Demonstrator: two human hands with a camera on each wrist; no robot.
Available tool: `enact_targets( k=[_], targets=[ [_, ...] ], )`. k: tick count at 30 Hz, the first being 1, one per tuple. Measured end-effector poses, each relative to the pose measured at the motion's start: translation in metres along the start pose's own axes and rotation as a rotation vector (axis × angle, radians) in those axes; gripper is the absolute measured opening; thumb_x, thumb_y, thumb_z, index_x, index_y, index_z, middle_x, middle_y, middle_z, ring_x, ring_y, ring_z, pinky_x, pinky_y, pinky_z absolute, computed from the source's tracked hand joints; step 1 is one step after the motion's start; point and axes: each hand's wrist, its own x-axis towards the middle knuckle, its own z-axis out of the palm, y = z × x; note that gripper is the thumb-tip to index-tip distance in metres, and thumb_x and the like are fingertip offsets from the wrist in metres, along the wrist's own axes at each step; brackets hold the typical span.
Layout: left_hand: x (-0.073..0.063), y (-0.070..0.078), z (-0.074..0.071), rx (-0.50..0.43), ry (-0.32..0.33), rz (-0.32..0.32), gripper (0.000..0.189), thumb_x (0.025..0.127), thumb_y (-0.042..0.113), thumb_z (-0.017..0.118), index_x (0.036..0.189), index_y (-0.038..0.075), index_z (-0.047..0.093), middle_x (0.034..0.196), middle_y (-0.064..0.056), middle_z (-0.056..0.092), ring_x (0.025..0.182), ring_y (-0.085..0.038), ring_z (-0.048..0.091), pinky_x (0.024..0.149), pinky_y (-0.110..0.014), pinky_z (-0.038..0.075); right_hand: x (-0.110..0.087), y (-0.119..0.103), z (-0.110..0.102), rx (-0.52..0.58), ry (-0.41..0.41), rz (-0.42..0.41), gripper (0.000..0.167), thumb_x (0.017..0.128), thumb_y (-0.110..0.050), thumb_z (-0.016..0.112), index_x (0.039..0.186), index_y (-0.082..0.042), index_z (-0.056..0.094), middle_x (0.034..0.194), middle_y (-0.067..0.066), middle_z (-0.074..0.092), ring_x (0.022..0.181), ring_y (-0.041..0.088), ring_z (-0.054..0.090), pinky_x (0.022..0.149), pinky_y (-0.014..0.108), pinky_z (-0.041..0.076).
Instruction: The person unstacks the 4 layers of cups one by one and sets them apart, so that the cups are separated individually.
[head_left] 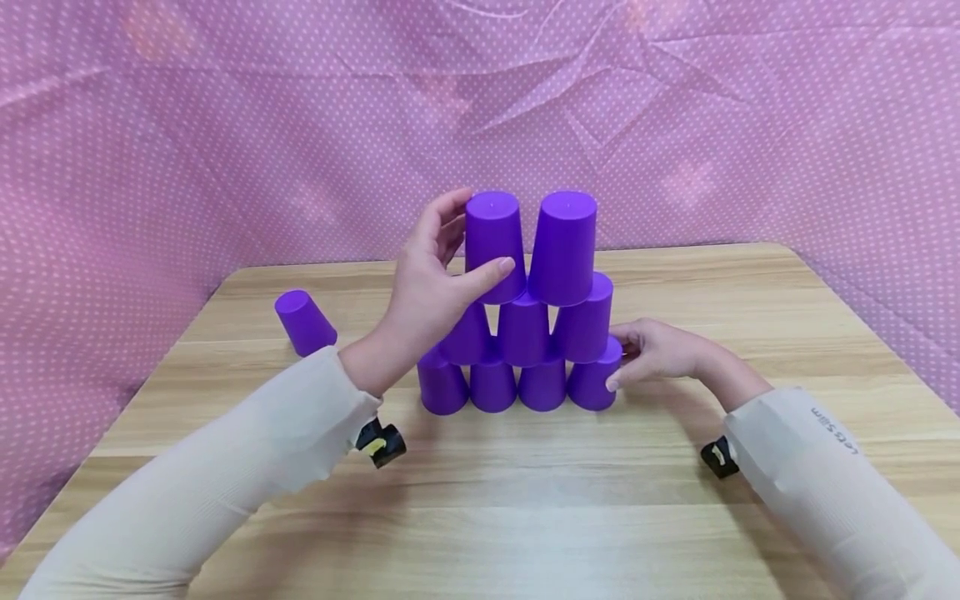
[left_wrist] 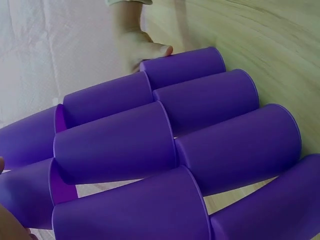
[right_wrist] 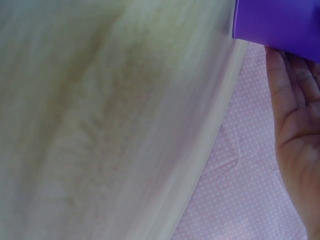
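Observation:
Upside-down purple cups form a stepped stack, with several in the bottom row, three in the middle row and two on top. My left hand grips the top left cup, its thumb across the front and its fingers around the far side. Beside that one stands the top right cup. At the stack's lower right, my right hand touches the bottom right cup with thumb and fingertips. The right wrist view shows its fingers fairly straight against this cup.
A single purple cup stands upside down, apart from the stack, on the left of the wooden table. Pink dotted cloth hangs behind and around the table. Black wrist cameras sit below both sleeves.

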Motion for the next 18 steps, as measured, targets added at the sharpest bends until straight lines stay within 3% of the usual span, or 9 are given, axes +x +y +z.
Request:
enact_targets(
  k=[4,18],
  targets=[
    [0.0006,-0.0024,0.0012,0.001,0.012,0.017,0.064,0.076,0.000,0.072,0.132,0.001,0.040,0.128,-0.011,0.051,0.116,-0.020,0.052,0.103,-0.022,0.039,-0.0001,-0.0005,0.0000,-0.009,0.003,0.000,0.051,0.075,-0.012,0.076,0.117,0.007,0.055,0.099,0.014,0.067,0.088,0.017,0.064,0.081,0.029,0.054],
    [0.0034,-0.0043,0.0012,-0.029,0.035,-0.025,0.059,0.074,-0.002,0.073,0.126,0.004,0.047,0.119,-0.011,0.058,0.107,-0.019,0.058,0.094,-0.028,0.048,0.0008,-0.0025,-0.0001,0.003,0.003,0.013,0.053,0.075,-0.011,0.075,0.119,0.008,0.054,0.101,0.017,0.066,0.090,0.014,0.065,0.082,0.028,0.054]
  ],
)
